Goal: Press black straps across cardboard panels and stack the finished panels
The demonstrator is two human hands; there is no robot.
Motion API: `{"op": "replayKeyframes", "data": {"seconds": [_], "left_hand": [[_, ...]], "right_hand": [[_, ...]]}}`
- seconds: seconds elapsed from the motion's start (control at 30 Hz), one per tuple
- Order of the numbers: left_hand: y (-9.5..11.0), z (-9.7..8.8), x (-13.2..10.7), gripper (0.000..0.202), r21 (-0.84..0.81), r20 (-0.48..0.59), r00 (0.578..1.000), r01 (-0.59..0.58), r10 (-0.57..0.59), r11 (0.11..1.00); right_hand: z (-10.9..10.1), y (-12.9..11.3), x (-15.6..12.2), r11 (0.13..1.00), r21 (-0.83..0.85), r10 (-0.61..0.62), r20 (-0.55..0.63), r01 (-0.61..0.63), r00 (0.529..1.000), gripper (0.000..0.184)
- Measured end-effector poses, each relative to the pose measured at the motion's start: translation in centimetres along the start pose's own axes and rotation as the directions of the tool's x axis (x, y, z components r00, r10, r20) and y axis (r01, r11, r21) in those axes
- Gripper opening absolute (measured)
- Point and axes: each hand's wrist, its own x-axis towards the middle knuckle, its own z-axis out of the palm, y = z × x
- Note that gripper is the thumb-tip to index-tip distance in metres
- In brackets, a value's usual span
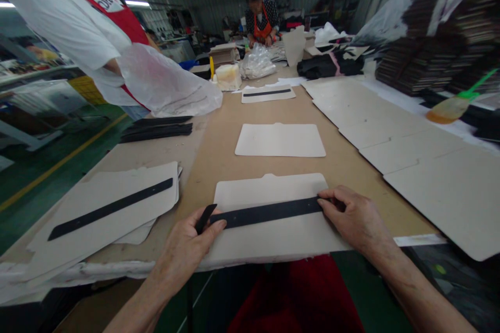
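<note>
A white card panel (273, 239) lies at the table's near edge. Across it runs a black strip (265, 213). My left hand (187, 247) pinches the strip's left end, thumb on top, and that end curls up off the card. My right hand (355, 218) presses the strip's right end flat with its fingertips. Both hands are closed on the strip.
Two more white panels (280, 140) lie further up the brown table (219, 145), the far one with a black strip. A stack with a strip (105, 208) sits left. Large grey boards (410, 135) lie right. Loose black strips (156, 129), a person in white at left, another at the far end.
</note>
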Motion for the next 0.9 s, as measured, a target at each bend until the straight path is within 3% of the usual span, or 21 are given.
{"op": "replayKeyframes", "data": {"seconds": [0.2, 0.3, 0.4, 0.47, 0.53, 0.7, 0.77, 0.9], "left_hand": [[-0.1, 0.0, -0.7, 0.043, -0.04, -0.029, 0.999, -0.016, 0.015, 0.999], [-0.2, -0.5, -1.8, 0.031, -0.088, -0.038, 0.979, -0.204, 0.202, 0.975], [-0.3, -0.9, -2.7, 0.019, -0.121, 0.019, 0.892, -0.446, 0.451, 0.887], [-0.3, -1.1, -2.8, 0.017, -0.105, 0.04, 0.862, -0.499, 0.505, 0.86], [-0.2, -1.2, -2.4, 0.014, -0.051, 0.01, 0.888, -0.459, 0.46, 0.887], [0.6, -0.5, -0.5, 0.014, 0.014, -0.077, 0.981, -0.178, 0.179, 0.984], [0.9, -0.2, 0.1, 0.016, 0.024, -0.076, 0.99, -0.116, 0.118, 0.993], [1.3, 0.2, 0.7, 0.016, 0.082, -0.064, 0.992, -0.099, 0.105, 0.992]], "right_hand": [[0.1, 0.2, -0.3, 0.994, -0.092, -0.062, -0.026, 0.06, 0.998, 0.023], [0.2, 0.6, -0.5, 0.99, -0.102, -0.106, -0.058, 0.1, 0.993, 0.026], [0.3, 1.3, -0.3, 0.987, -0.113, -0.117, -0.009, 0.115, 0.993, 0.028], [0.2, 1.9, -0.1, 0.984, -0.14, -0.11, 0.043, 0.115, 0.993, 0.027], [0.1, 2.5, 0.2, 0.976, -0.181, -0.108, 0.082, 0.121, 0.991, 0.025], [0.4, 3.8, 0.3, 0.951, -0.272, -0.133, 0.063, 0.146, 0.989, 0.028], [0.7, 4.2, 0.2, 0.946, -0.282, -0.156, 0.035, 0.159, 0.987, 0.031], [1.3, 4.8, 0.0, 0.936, -0.273, -0.236, -0.01, 0.224, 0.972, 0.033]]}}
